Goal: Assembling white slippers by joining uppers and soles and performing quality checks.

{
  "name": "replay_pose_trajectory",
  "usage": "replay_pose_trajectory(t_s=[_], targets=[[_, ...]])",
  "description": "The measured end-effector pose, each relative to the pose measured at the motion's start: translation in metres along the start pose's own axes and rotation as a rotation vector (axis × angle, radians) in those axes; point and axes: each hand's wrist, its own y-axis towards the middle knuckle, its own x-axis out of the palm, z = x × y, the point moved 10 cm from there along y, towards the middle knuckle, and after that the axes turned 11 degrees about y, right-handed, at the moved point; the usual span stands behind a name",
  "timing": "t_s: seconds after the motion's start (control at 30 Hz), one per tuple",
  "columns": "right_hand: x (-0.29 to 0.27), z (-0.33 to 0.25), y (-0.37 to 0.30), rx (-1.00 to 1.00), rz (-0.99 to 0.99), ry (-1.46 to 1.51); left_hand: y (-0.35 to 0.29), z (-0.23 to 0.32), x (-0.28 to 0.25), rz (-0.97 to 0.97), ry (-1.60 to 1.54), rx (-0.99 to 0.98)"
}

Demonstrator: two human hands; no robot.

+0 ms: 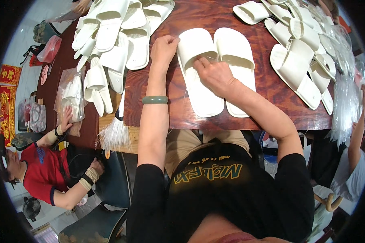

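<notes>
Two white slippers lie side by side on the reddish wooden table, toes pointing away from me: the left slipper [198, 99] and the right slipper [241, 69]. My left hand [163, 50] is closed at the outer edge of the left slipper, beside its toe, thumb and forefinger pinched there. A green bangle [155, 99] circles that wrist. Over the left slipper's footbed, my right hand [215, 76] is closed, its fingers curled at the strap opening. Thin clear strands show near these fingers; what they hold is hidden.
White slippers [136, 44] are heaped at the far left, and another slipper pile [300, 67] lies right beside clear plastic bags [342, 81]. A bundle of thin clear strands [114, 134] hangs at the table's left edge. A co-worker in red [40, 170] touches a bagged pair.
</notes>
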Motion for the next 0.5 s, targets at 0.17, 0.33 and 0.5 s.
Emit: replay_pose_trajectory(t_s=[0.17,0.33,0.5], targets=[[0.000,0.003,-0.001,0.021,-0.006,-0.006,-0.003,0.002,0.001,0.015,-0.041,-0.034],[-0.035,-0.021,-0.015,-0.169,0.132,0.078,-0.008,0.004,-0.004,0.051,0.028,-0.032],[-0.075,-0.046,-0.050,-0.287,0.148,0.241,-0.011,0.007,-0.005,0.052,0.041,-0.022]])
